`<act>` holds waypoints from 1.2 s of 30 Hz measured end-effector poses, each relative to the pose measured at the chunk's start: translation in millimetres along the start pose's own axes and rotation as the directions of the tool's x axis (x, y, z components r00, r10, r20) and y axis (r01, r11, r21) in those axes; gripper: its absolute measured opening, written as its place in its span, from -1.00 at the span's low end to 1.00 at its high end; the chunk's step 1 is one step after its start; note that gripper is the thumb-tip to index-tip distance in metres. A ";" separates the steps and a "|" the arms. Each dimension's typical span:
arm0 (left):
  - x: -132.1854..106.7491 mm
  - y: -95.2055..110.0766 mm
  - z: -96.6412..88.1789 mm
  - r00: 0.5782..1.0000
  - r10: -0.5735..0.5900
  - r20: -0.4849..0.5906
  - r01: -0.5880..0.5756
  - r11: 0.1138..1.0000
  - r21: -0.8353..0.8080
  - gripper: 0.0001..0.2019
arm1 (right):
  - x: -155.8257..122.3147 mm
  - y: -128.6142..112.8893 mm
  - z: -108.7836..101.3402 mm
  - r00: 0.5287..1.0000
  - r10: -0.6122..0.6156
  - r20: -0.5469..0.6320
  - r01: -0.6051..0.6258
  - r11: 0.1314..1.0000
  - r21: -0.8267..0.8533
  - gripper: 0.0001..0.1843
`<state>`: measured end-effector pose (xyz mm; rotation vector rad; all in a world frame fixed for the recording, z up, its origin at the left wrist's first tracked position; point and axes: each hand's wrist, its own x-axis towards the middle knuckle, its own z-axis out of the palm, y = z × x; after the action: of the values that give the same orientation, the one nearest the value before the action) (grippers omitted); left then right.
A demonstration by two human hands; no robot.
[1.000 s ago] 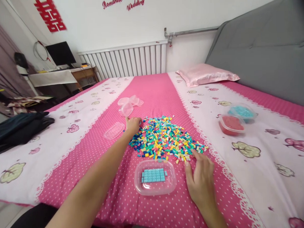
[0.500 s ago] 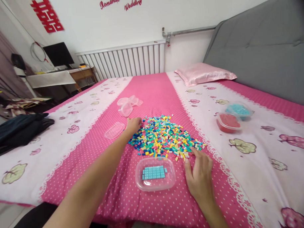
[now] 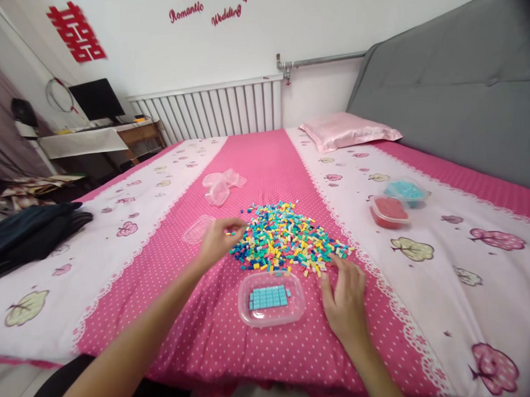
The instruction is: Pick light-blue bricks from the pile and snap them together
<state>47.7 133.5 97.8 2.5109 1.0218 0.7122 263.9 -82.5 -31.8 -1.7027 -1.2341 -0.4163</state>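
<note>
A heap of small building bricks [image 3: 283, 235] in blue, green, yellow, white and pink lies on the bedspread. At its left edge is my left hand [image 3: 218, 240], thumb and fingers pinched together; whatever may be between the fingertips is too small to make out. My right hand [image 3: 347, 294] rests open at the heap's near right edge, fingers stretched and fingertips touching the outermost bricks. Between my hands, close to me, sits a clear plastic container [image 3: 273, 321]. Inside it, light-blue bricks [image 3: 268, 297] form a flat block of rows.
A clear lid [image 3: 198, 229] lies left of the heap, partly behind my left hand. Further back are more clear lids [image 3: 219, 191]. On the right stand a tub of red pieces [image 3: 389, 210] and another of light-blue pieces [image 3: 406, 190]. A pink pillow [image 3: 347, 131] lies behind.
My left hand has drawn back from the heap's far left side toward me and a little left, its fingers now pinched. My right hand stays nearly in place. The view has shifted slightly.
</note>
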 end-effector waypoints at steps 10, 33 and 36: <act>-120.5 34.3 8.0 0.971 -0.048 -0.236 -0.042 0.930 -0.364 -0.87 | 47.9 -83.3 -30.1 0.991 -0.050 0.125 0.013 0.959 0.283 -0.81; -136.9 42.1 27.7 0.958 -0.015 -0.286 -0.120 0.886 -0.448 -0.82 | 58.7 -132.4 -16.8 0.674 -0.061 0.736 -0.460 0.745 0.483 -0.83; -138.9 43.0 30.8 0.959 0.023 -0.283 -0.143 0.900 -0.411 -0.81 | 60.3 -131.0 -18.7 0.658 -0.081 0.748 -0.450 0.754 0.478 -0.79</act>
<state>3.2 0.5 48.5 2.1185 0.7367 1.1930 180.8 -61.5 85.6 -1.3686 -1.4803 0.8733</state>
